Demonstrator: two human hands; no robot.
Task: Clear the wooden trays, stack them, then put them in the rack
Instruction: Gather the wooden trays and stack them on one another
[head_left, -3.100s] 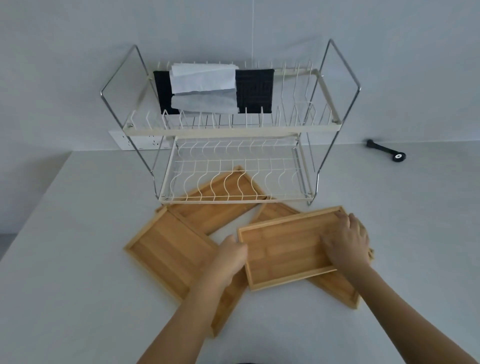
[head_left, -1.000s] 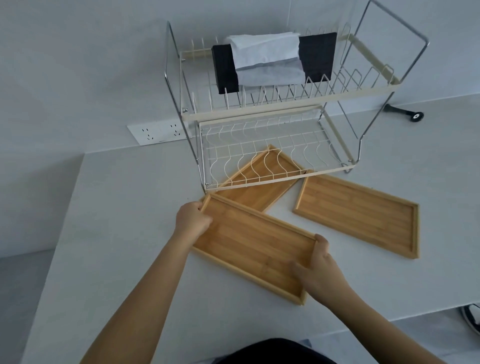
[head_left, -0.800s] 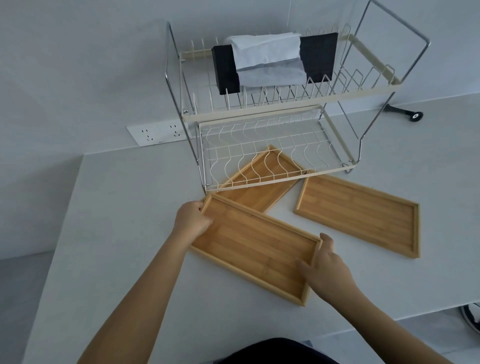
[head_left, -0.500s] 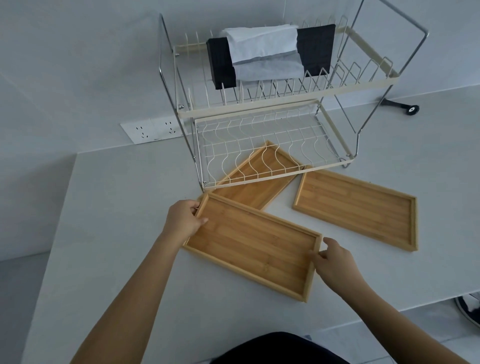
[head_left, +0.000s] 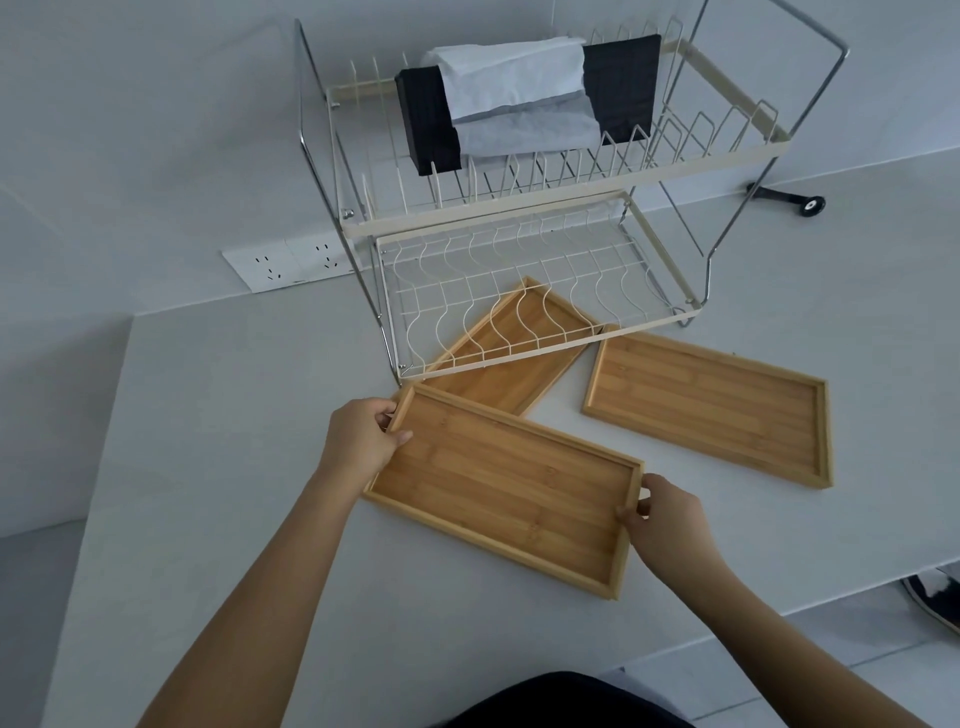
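Observation:
Three empty wooden trays lie on the white table. The nearest tray (head_left: 498, 486) is gripped at both short ends: my left hand (head_left: 358, 441) pinches its far-left rim and my right hand (head_left: 662, 525) holds its near-right rim. It may be two trays stacked; I cannot tell. A second tray (head_left: 511, 364) lies partly under the two-tier wire rack (head_left: 524, 215). A third tray (head_left: 711, 408) lies flat to the right, apart from the others.
The rack's upper tier holds black and white folded cloths (head_left: 519, 98). A wall socket strip (head_left: 285, 262) sits left of the rack. A small black tool (head_left: 787, 200) lies at the back right. The table's front edge (head_left: 779, 618) runs close to my right arm; a shoe (head_left: 935, 597) shows below.
The near tray was carried left off the right tray and set at the left front. My right hand slid from inside the tray to its right end rim.

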